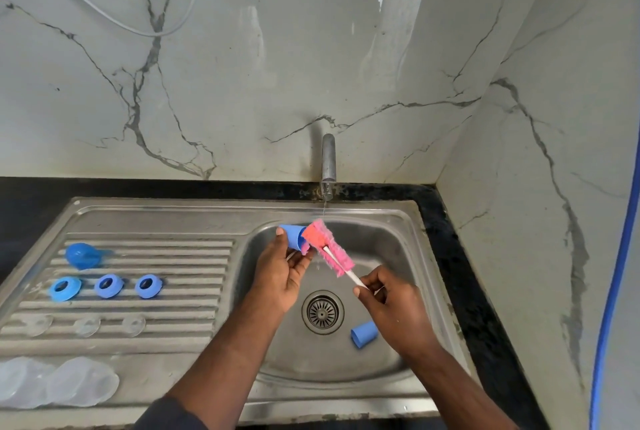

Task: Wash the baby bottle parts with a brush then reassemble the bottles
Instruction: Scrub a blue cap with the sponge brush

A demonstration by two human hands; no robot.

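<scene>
Over the steel sink basin, my left hand grips a blue bottle cap with its mouth turned right. My right hand pinches the white handle of a pink sponge brush, whose head touches the cap's opening. A thin stream of water falls from the tap just behind the brush. A second blue cap lies on its side in the basin near the drain.
On the ribbed drainboard lie another blue cap, three blue collar rings, three clear teats and clear bottles at the front left. Marble walls close in behind and on the right. A blue hose hangs at the far right.
</scene>
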